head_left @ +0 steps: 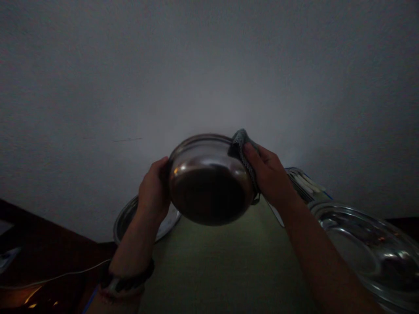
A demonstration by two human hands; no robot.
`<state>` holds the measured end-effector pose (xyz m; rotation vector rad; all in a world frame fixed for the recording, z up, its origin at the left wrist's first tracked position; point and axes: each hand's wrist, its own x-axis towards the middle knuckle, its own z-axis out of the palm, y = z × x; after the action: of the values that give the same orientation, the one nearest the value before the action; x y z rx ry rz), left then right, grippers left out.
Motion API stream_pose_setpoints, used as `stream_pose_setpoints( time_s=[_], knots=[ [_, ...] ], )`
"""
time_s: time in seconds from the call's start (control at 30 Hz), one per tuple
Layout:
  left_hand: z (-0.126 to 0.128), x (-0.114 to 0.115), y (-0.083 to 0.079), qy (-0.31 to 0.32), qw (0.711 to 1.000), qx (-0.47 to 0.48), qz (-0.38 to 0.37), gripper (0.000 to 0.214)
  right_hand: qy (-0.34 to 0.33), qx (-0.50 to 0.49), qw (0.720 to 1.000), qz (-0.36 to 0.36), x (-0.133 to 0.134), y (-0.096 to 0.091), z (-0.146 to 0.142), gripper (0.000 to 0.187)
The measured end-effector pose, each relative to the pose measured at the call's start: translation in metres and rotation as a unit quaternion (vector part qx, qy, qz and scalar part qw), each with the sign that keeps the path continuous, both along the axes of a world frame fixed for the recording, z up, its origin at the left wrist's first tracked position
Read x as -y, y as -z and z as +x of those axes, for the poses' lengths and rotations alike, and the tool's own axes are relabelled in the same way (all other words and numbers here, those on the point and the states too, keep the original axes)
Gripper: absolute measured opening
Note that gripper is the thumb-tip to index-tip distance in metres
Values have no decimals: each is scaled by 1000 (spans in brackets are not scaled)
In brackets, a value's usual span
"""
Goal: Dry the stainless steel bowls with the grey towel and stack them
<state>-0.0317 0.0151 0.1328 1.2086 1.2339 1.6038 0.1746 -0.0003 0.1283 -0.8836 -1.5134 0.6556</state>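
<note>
I hold a round steel bowl (209,183) up in front of me, its shiny underside turned toward the camera. My left hand (153,191) grips its left rim, fingers curled behind the edge. On the bowl's right rim my right hand (270,174) presses a grey cloth (242,146), fingers closed around cloth and rim. The bowl hangs above a pale green table top (225,261). A dark band sits on my left wrist.
A steel plate (129,218) lies on the table behind my left hand. A large steel dish (366,248) stands at the right. Striped fabric (303,181) lies behind my right hand. A white cable (59,277) runs over dark wood at the left. A plain wall (209,65) stands behind.
</note>
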Motion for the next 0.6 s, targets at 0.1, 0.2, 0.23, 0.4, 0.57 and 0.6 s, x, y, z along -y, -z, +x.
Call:
stream_pose_setpoints(
  time_s=[0.1, 0.2, 0.23, 0.4, 0.57, 0.6],
  knots=[
    [6, 14, -4, 65, 989, -134, 12, 33, -77, 131, 988, 3, 6, -4, 6, 34],
    [11, 27, -7, 135, 945, -292, 52, 38, -114, 209, 971, 9, 11, -6, 4, 33],
    [11, 29, -7, 138, 940, -306, 64, 39, -117, 213, 970, 9, 12, -6, 3, 33],
    [3, 18, 0, 74, 986, -142, 52, 37, -96, 147, 984, -5, 9, -4, 1, 34],
    [3, 0, 5, -15, 996, 70, 44, 31, -45, 20, 999, 20, 4, -2, 2, 33],
    [5, -2, 6, -29, 995, 82, 48, 28, -32, 19, 999, 29, 4, -2, 2, 32]
  ],
)
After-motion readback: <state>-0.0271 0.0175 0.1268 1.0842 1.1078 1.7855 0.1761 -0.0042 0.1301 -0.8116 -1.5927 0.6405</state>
